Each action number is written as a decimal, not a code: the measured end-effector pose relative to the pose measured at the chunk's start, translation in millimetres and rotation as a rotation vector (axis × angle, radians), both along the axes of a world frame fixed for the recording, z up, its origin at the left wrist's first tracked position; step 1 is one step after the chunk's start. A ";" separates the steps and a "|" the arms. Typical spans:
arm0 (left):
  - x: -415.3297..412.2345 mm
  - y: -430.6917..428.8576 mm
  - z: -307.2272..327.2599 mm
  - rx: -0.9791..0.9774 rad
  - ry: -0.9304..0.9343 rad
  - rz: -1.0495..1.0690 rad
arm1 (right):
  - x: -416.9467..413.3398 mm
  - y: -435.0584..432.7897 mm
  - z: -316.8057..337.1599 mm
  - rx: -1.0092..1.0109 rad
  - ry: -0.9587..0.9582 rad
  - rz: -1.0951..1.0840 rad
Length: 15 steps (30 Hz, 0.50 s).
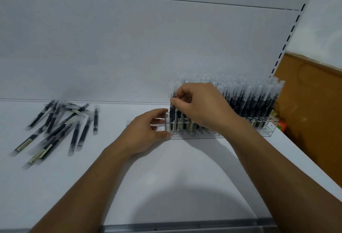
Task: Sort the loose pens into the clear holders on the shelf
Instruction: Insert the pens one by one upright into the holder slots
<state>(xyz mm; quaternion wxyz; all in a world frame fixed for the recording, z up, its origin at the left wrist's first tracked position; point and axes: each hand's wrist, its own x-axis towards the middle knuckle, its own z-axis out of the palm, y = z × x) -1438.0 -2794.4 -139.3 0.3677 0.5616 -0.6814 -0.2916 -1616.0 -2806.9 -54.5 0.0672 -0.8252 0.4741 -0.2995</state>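
Loose pens [55, 127]: dark barrels, frosted caps, in a crisscrossed heap flat on the white shelf [166, 186], at about 9 o'clock from both hands and well apart from them. One pen [95, 119] lies just beside the heap's 3 o'clock edge. Clear holder [266, 132] stands on the shelf at about 2 o'clock from centre, long side across the view, near the back panel [148, 38]. It's packed with upright pens [249, 103], caps up, in several rows; exact count can't be read. Right grip [201, 106] reaches over the holder's 9 o'clock end, thumb and forefinger pinching an end pen [173, 110] high on the barrel; that pen is upright with its lower end inside the holder. Left grip [146, 131] is curled round the holder's 9 o'clock end, thumb on the front corner, fingers on the top edge. Brown cardboard box [314, 103] sits at 3 o'clock, past the holder; slotted upright [294, 27] runs up at 1 o'clock.
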 end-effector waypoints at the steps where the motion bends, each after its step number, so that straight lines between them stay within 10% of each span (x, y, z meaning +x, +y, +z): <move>1: 0.0 0.2 0.4 0.001 -0.003 -0.001 | 0.0 -0.5 0.4 0.007 0.020 0.004; 15: 3.1 1.2 1.8 0.017 -0.021 -0.016 | -8.0 11.1 -11.5 0.059 0.016 -0.068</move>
